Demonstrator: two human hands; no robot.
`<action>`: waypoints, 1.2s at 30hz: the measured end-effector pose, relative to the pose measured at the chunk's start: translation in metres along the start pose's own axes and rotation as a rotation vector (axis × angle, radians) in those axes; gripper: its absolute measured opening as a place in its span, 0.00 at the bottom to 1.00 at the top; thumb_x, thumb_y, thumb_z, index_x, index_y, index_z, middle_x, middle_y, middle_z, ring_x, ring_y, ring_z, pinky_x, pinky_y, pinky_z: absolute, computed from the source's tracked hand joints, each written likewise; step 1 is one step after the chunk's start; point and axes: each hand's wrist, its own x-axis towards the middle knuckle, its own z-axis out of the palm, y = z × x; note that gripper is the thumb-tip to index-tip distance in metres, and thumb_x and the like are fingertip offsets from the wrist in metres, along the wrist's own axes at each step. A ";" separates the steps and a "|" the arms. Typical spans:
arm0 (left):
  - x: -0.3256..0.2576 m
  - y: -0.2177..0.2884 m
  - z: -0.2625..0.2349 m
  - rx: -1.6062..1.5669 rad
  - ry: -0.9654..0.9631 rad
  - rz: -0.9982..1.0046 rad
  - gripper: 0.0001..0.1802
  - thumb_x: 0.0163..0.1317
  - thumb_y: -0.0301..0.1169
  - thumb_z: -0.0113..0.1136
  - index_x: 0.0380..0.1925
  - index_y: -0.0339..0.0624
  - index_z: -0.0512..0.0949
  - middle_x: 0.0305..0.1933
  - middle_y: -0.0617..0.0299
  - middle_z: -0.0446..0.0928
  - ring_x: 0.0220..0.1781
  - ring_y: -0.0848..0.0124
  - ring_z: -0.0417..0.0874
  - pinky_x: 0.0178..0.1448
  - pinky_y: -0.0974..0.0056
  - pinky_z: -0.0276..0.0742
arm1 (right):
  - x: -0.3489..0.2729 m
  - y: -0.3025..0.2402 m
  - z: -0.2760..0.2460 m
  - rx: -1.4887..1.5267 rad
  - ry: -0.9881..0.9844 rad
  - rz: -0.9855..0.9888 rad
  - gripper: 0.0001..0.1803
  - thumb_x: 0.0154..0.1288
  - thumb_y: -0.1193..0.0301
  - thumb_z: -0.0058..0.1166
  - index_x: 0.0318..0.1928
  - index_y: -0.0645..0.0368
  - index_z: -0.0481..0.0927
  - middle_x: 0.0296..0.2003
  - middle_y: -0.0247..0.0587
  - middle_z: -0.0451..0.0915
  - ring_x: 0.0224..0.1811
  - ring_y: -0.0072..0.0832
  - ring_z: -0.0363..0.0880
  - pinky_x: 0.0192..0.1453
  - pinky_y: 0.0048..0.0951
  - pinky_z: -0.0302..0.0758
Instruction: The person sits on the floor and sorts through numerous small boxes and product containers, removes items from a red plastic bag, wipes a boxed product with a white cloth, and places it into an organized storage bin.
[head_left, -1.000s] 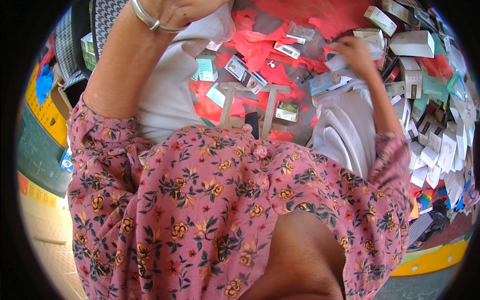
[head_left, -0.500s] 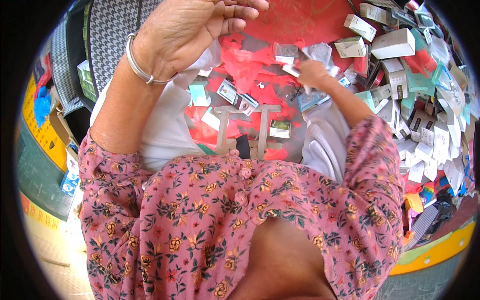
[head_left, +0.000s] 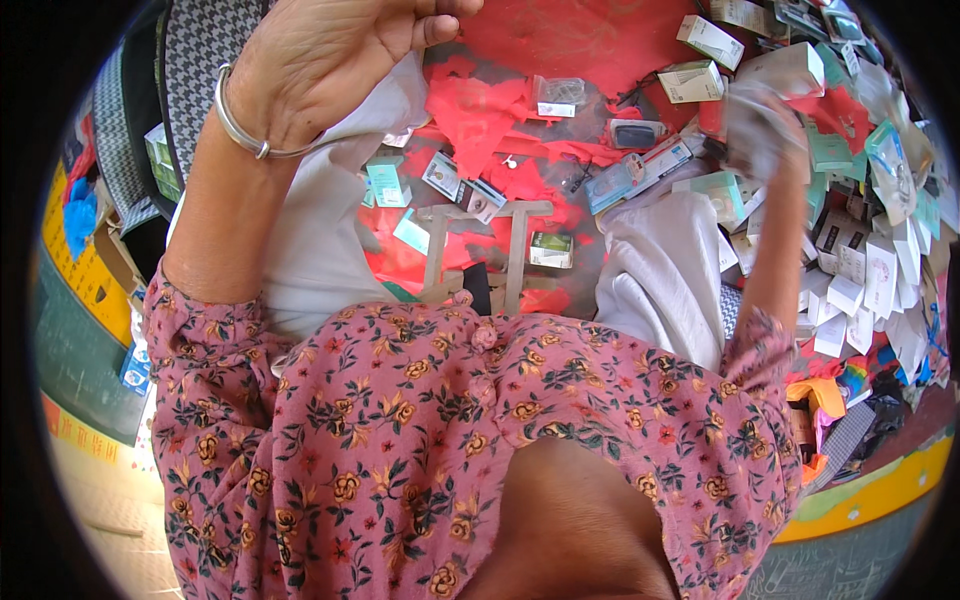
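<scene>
My left hand (head_left: 330, 60), with a silver bangle at the wrist, is raised at the upper left above my white-clothed leg. Its palm is turned up and no object shows in it; the fingertips run past the top edge. Over the edge of the pile of cartons at the right, my right hand (head_left: 785, 145) is smeared by motion. A whitish, see-through plastic package (head_left: 748, 125) shows blurred in it. Nearest to that hand are a white carton (head_left: 692, 82), a larger white box (head_left: 785, 72) and a pale green package (head_left: 712, 192).
Between my legs lie a blue-and-white package (head_left: 612, 182), a dark item in clear plastic (head_left: 637, 133), a green-and-white box (head_left: 551, 250) and a teal-white box (head_left: 386, 184). Torn red sheeting (head_left: 480, 115) covers the ground. A houndstooth-patterned bag (head_left: 205, 70) stands at the left.
My right hand has swung right from between my legs to the pile, and the clear package has left its old spot. My left hand has shifted slightly left and up.
</scene>
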 end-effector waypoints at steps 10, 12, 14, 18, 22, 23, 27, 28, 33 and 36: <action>-0.001 -0.005 0.009 0.021 0.054 -0.031 0.09 0.56 0.21 0.44 0.36 0.31 0.70 0.31 0.56 0.75 0.29 0.73 0.75 0.34 0.74 0.72 | 0.020 -0.025 0.277 -1.097 -0.291 -0.398 0.19 0.52 0.69 0.51 0.43 0.65 0.66 0.40 0.50 0.72 0.39 0.39 0.77 0.37 0.30 0.76; 0.001 -0.006 0.005 0.014 0.023 -0.007 0.09 0.56 0.21 0.44 0.36 0.31 0.70 0.31 0.56 0.75 0.29 0.73 0.76 0.34 0.74 0.72 | 0.014 -0.030 0.270 -1.082 -0.218 -0.180 0.16 0.50 0.71 0.50 0.41 0.63 0.70 0.38 0.49 0.74 0.39 0.39 0.77 0.38 0.31 0.76; -0.004 -0.004 0.007 0.007 0.039 -0.012 0.09 0.56 0.21 0.45 0.36 0.31 0.70 0.30 0.56 0.75 0.29 0.73 0.76 0.34 0.74 0.72 | 0.021 -0.021 0.252 -0.948 -0.349 -0.007 0.14 0.48 0.68 0.51 0.37 0.61 0.74 0.36 0.47 0.76 0.38 0.40 0.77 0.39 0.34 0.75; 0.001 -0.006 0.001 0.109 -0.065 -0.011 0.11 0.57 0.25 0.47 0.39 0.33 0.71 0.32 0.59 0.75 0.32 0.75 0.75 0.36 0.75 0.71 | 0.029 -0.009 0.198 -0.288 -0.356 0.165 0.14 0.47 0.65 0.57 0.31 0.64 0.78 0.29 0.44 0.79 0.30 0.35 0.79 0.35 0.32 0.74; 0.003 -0.006 -0.004 0.184 -0.122 -0.004 0.14 0.58 0.28 0.48 0.44 0.34 0.70 0.36 0.63 0.73 0.35 0.79 0.71 0.39 0.78 0.68 | 0.029 -0.033 0.162 0.596 -0.443 0.477 0.09 0.56 0.72 0.52 0.35 0.66 0.75 0.30 0.42 0.80 0.26 0.27 0.79 0.30 0.26 0.77; 0.003 -0.008 -0.004 0.175 -0.115 -0.010 0.14 0.58 0.28 0.48 0.43 0.34 0.71 0.36 0.63 0.73 0.35 0.79 0.71 0.39 0.78 0.68 | 0.028 -0.038 0.154 0.696 -0.478 0.487 0.09 0.56 0.72 0.52 0.36 0.66 0.75 0.30 0.42 0.80 0.26 0.27 0.79 0.30 0.26 0.77; 0.009 -0.014 0.002 0.198 -0.082 -0.037 0.13 0.57 0.26 0.47 0.42 0.34 0.70 0.35 0.63 0.73 0.34 0.79 0.71 0.38 0.78 0.68 | 0.021 -0.054 0.131 0.810 -0.462 0.342 0.07 0.56 0.74 0.52 0.36 0.62 0.75 0.30 0.38 0.79 0.28 0.21 0.78 0.32 0.23 0.76; 0.011 -0.015 0.005 0.155 -0.078 -0.054 0.11 0.56 0.23 0.46 0.39 0.34 0.71 0.33 0.62 0.74 0.32 0.79 0.73 0.36 0.76 0.71 | 0.020 -0.054 0.128 0.814 -0.437 0.339 0.08 0.56 0.74 0.52 0.37 0.62 0.74 0.31 0.37 0.78 0.30 0.21 0.77 0.33 0.22 0.76; 0.013 -0.018 0.014 0.173 -0.082 -0.085 0.11 0.56 0.23 0.45 0.39 0.34 0.71 0.33 0.62 0.74 0.31 0.78 0.72 0.36 0.76 0.70 | -0.001 -0.071 0.058 0.593 -0.118 0.191 0.09 0.51 0.74 0.52 0.36 0.60 0.76 0.30 0.35 0.78 0.31 0.20 0.76 0.33 0.22 0.73; 0.012 -0.019 0.017 0.170 -0.086 -0.102 0.10 0.56 0.25 0.47 0.39 0.37 0.71 0.32 0.64 0.74 0.31 0.79 0.72 0.35 0.77 0.68 | -0.014 -0.083 0.010 0.943 0.324 0.138 0.10 0.51 0.71 0.54 0.35 0.61 0.76 0.29 0.35 0.78 0.27 0.22 0.76 0.32 0.23 0.73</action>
